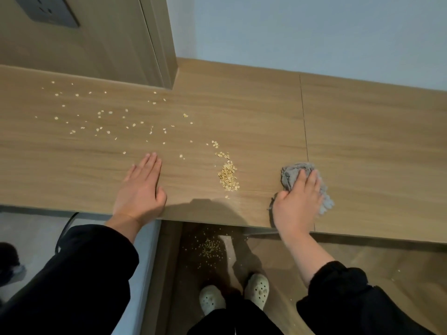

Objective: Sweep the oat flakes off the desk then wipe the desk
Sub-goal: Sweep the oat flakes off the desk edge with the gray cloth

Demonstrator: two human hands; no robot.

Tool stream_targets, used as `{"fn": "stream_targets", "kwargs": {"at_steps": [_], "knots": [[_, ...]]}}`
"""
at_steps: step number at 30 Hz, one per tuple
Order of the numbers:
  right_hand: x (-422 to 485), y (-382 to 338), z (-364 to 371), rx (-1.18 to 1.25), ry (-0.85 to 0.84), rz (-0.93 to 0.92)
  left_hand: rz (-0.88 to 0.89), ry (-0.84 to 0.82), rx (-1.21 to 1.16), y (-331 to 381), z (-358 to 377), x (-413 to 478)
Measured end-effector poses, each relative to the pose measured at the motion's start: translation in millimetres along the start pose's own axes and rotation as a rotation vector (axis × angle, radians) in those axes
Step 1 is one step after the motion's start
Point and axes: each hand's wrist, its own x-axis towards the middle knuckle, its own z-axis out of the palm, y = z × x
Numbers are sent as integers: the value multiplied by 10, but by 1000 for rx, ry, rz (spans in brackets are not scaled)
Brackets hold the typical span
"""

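The right hand (pixel 300 201) has its grip bent over a bunched grey cloth (pixel 289 175), fingers curled down on the wad and thumb tucked at its near edge, pressing it onto the surface (pixel 362 141) close to the front edge. The left hand (pixel 142 187) lies flat on the wood, fingers straight and together, holding nothing. Between the two hands sits a small heap of oat flakes (pixel 228 176), near the cloth on its left. A thin scatter of loose flakes (pixel 108 119) spreads away to the left and back, toward the wooden side panel (pixel 108 44). The flakes look dry, light and brittle. They should slide at a touch but skip or crush under a hard push, so a low, gentle sweep with the cloth's edge or a flat palm probably suits them. The cloth is soft and limp, best kept bunched under the palm. More oats (pixel 210 247) lie on the floor below the edge, before a pair of pale clogs (pixel 258 288). The panel's corner will likely trap the far flakes, and a seam (pixel 305 131) in the wood may catch crumbs.
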Motion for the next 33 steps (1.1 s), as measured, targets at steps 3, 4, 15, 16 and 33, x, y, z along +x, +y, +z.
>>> {"fn": "stream_targets", "kwargs": {"at_steps": [3,4,15,16,33], "knots": [[-181,-374,123,-9,-25,-82,10,-6,10,0,7,8],[-258,-498,177,-15,-36,-125,14,-9,6,-2,6,11],[-407,-391,137,35,55,164,66,68,-381,-177,-74,-73],[-405,-437,150,25,58,204,63,66,-334,-288,-93,-99],[-409,-1419,432,-49,-31,-28,-204,-115,57,-570,-127,32]]}}
